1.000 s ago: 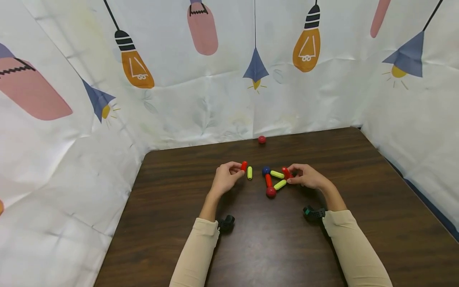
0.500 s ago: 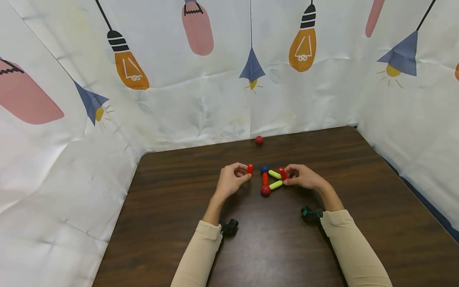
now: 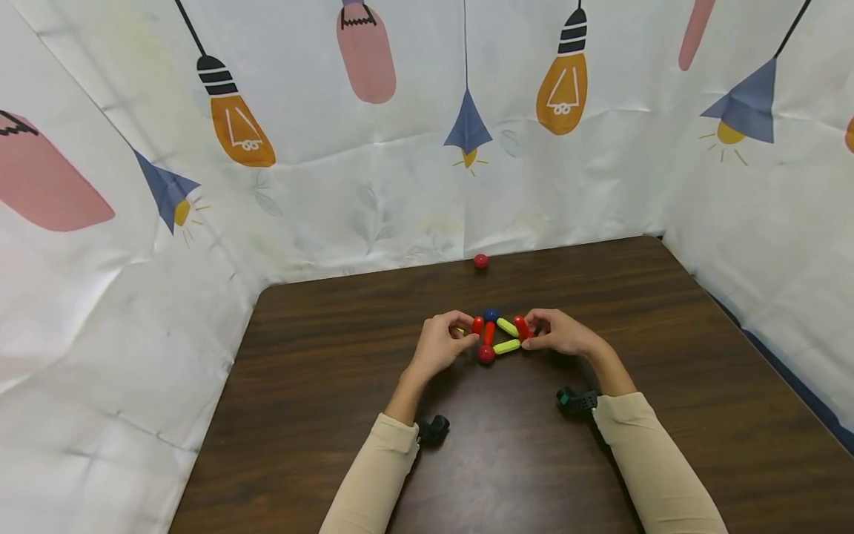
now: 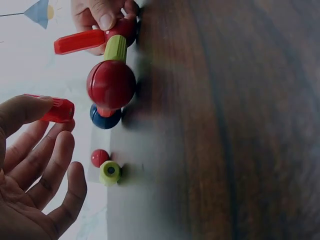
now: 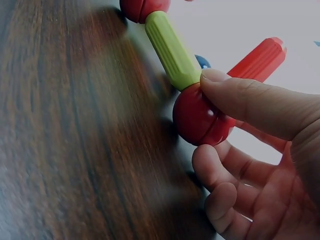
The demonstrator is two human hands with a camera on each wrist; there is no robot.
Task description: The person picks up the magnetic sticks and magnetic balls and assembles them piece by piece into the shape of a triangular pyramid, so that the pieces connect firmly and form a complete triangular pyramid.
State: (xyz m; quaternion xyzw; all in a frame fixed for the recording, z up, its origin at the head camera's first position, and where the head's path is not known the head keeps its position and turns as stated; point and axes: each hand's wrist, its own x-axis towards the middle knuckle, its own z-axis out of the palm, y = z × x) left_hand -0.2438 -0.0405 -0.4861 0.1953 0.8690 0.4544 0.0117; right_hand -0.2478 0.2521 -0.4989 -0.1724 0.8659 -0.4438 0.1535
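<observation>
My left hand (image 3: 443, 343) pinches a short red rod (image 4: 60, 111) between thumb and fingertips, just left of a triangle of rods and balls. In the head view that rod overlaps the triangle's left side, near the blue ball (image 3: 491, 315). A red rod (image 3: 489, 333) joins the blue ball to a red ball (image 3: 486, 354) at the near corner. Two yellow-green rods (image 3: 507, 347) run to the right corner. There my right hand (image 3: 562, 331) pinches another red ball (image 5: 197, 117), from which a red rod (image 5: 257, 60) sticks up at a slant.
A loose yellow-green rod (image 4: 110, 172) stands left of the triangle, mostly behind my left hand in the head view. One separate red ball (image 3: 481, 261) lies at the far edge of the brown table (image 3: 333, 356). Printed white cloth (image 3: 400, 200) hangs behind it.
My left hand has carried the red rod rightward, past the loose yellow-green rod, up to the triangle. The triangle has turned slightly; my right hand keeps its grip at the right corner.
</observation>
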